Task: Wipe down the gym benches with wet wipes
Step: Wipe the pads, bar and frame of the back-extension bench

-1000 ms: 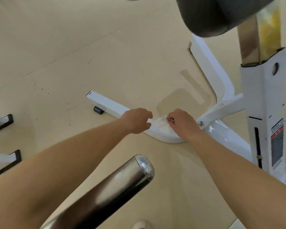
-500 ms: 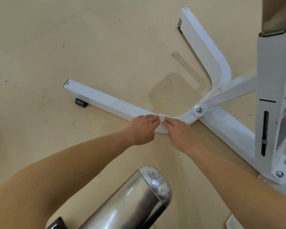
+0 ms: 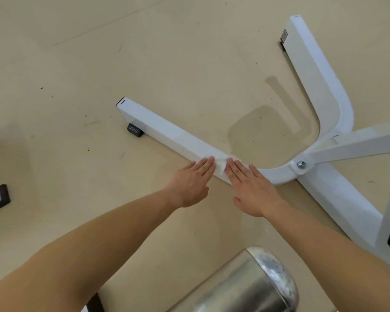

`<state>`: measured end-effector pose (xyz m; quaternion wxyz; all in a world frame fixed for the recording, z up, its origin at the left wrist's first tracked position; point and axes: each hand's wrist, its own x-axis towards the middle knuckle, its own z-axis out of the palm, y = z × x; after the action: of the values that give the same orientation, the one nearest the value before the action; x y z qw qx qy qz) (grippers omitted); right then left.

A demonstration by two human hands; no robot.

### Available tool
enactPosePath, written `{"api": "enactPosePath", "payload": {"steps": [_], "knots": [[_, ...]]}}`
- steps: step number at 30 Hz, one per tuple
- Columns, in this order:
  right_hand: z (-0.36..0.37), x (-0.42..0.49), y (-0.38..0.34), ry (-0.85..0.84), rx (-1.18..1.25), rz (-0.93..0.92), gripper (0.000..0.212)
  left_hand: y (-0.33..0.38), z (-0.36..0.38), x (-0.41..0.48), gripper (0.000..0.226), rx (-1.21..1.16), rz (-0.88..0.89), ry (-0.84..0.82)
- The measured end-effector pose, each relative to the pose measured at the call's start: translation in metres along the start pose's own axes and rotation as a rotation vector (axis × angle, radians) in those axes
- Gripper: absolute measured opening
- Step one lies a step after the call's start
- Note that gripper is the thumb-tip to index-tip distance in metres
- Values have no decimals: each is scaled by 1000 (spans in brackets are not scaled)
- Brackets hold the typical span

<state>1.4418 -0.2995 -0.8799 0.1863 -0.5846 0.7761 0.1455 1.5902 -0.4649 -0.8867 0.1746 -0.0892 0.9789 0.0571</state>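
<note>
Wipe [image 3: 221,168], seemingly pressed, left hand [image 3: 189,185], right hand [image 3: 252,191]

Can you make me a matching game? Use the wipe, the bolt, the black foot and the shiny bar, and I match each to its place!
1 wet wipe
2 bolt
3 black rubber foot
4 chrome bar

A under the white frame leg, near its end
B nearest the camera
C pressed by left hand and right hand
D at the frame joint

Pairs: 1-C, 2-D, 3-A, 4-B
</note>
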Motion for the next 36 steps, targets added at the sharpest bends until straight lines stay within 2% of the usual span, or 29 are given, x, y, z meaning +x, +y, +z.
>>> {"api": "enactPosePath", "payload": {"steps": [6,12,19,22,28,36], "knots": [[-22,40,-12,-20,5,-47,94,-18,6,0,70,-82,-107,64],[-47,88,-34,-54,-57,-106,113,-54,2,2,67,-173,-259,114],[-72,139,-57,-78,-116,-175,120,-98,2,1,64,-210,-366,159],[-84,157,-66,-95,-129,-196,116,-116,4,-1,63,-200,-381,185],[-110,198,-87,-107,-91,-226,91,-160,7,1,60,-271,-468,253],[-136,255,-123,-64,-95,-257,85,-229,9,2,61,-322,-546,326]]}}
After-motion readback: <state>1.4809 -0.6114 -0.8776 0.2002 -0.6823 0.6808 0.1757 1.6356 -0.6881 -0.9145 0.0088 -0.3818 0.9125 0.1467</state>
